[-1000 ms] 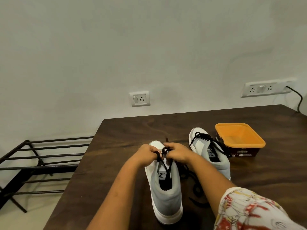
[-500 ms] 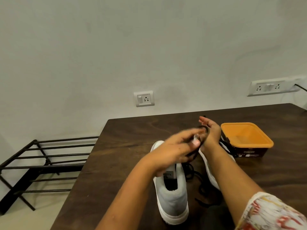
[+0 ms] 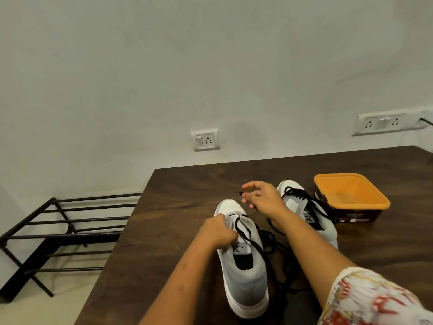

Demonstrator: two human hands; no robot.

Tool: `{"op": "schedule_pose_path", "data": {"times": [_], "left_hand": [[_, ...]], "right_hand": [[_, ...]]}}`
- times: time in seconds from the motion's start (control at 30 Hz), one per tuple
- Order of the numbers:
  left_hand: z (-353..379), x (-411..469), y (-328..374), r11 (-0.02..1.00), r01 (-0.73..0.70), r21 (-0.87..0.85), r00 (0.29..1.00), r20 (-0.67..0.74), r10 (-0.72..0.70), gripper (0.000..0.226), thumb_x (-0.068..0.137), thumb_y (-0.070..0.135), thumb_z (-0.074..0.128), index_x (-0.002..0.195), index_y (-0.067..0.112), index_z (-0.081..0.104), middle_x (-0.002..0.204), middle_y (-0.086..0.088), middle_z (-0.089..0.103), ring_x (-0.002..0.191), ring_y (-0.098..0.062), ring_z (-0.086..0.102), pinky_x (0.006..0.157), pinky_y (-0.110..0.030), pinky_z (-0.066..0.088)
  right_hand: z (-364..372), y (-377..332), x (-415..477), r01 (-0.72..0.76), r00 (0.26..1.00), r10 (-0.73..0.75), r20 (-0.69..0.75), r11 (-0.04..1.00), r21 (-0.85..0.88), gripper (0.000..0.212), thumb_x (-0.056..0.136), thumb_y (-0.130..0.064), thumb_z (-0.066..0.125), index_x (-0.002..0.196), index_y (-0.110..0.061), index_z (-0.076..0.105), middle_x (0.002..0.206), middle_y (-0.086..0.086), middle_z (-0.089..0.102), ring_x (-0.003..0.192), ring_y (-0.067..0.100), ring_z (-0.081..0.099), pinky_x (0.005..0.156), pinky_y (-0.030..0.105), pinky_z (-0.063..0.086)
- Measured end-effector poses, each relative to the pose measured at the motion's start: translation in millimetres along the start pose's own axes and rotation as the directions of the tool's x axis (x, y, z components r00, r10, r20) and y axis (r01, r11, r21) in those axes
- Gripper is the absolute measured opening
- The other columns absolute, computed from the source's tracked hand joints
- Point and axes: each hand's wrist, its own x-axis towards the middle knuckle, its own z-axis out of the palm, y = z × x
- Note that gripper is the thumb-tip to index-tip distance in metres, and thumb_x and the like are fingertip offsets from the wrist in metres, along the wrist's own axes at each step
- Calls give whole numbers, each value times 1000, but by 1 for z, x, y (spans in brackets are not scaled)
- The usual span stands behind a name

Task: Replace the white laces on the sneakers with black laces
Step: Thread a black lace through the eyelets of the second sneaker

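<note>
left hand (image 3: 218, 232) grips near sneaker (image 3: 243, 285), fingertips hidden; right hand (image 3: 263, 200) pinches black lace (image 3: 248, 239) tip, blurred.

The tongue tag (image 3: 239, 248) on the shoe (image 3: 243, 285), just under the left hand (image 3: 219, 231), reads "Ve"; the hand hides the rest. The words on the tub (image 3: 351, 216), to the right of the right hand (image 3: 264, 199), are too small to read.

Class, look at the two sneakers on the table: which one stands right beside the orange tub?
The far sneaker, on the right, stands beside the orange tub; the near sneaker, held by the left hand, sits apart from it.
</note>
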Motion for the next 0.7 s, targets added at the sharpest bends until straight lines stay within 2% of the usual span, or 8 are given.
{"op": "schedule_pose_path", "data": {"times": [0.07,0.13,0.23,0.33,0.43,0.5,0.6,0.7], "left_hand": [[6,3,2,998,-6,59,995,-96,11,28,81,22,53,106,10,56,117,-14,60,105,-31,57,83,-34,48],[6,6,3,999,5,35,990,-141,0,25,88,22,46,102,9,61,113,-15,63,106,-33,58,83,-34,46],[-1,5,-3,982,9,-187,994,-103,-28,23,91,23,46,87,15,67,98,-14,67,99,-34,60,75,-33,47],[-6,5,-15,901,24,-433,998,-38,-45,18,75,11,53,77,18,70,86,-13,66,77,-28,58,59,-28,45],[-1,13,-30,794,58,-605,996,-17,-85,36,53,11,50,77,22,75,93,-19,71,79,-29,59,65,-37,45],[-3,8,-32,739,78,-669,996,16,-90,37,60,6,50,83,20,75,97,-23,70,79,-29,58,66,-38,43],[-9,-1,-30,686,86,-722,996,46,-77,40,77,-6,42,97,12,72,97,-23,68,80,-28,57,66,-34,41],[-8,1,-31,665,101,-740,995,72,-71,40,80,-8,40,94,12,71,92,-18,66,82,-28,56,67,-32,42]], "right_hand": [[7,5,-1,-20,999,25,42,992,-121,20,91,1,57,102,-12,67,78,6,69,55,10,55,52,12,45],[13,9,-1,-20,997,39,69,966,-258,19,90,-1,58,96,-10,73,74,1,68,47,2,54,50,7,43],[20,8,0,14,994,30,105,916,-401,9,86,-13,68,88,-10,76,77,0,68,63,1,57,54,8,40],[29,7,-1,41,991,29,129,861,-507,11,83,-16,70,74,-12,74,70,-5,64,70,7,57,60,15,41],[37,7,-2,31,994,30,107,850,-527,19,80,-7,58,65,-6,70,61,-3,59,64,12,55,60,25,45],[39,6,-2,37,994,25,108,844,-535,18,78,-8,57,69,-3,72,59,-1,60,63,15,55,58,26,46],[36,3,-2,23,993,44,106,827,-561,14,76,-14,65,64,-12,72,68,2,68,71,19,64,60,29,49],[34,1,-4,8,988,91,128,786,-618,11,75,-23,72,65,-20,71,74,-3,68,73,14,63,59,25,45]]}}
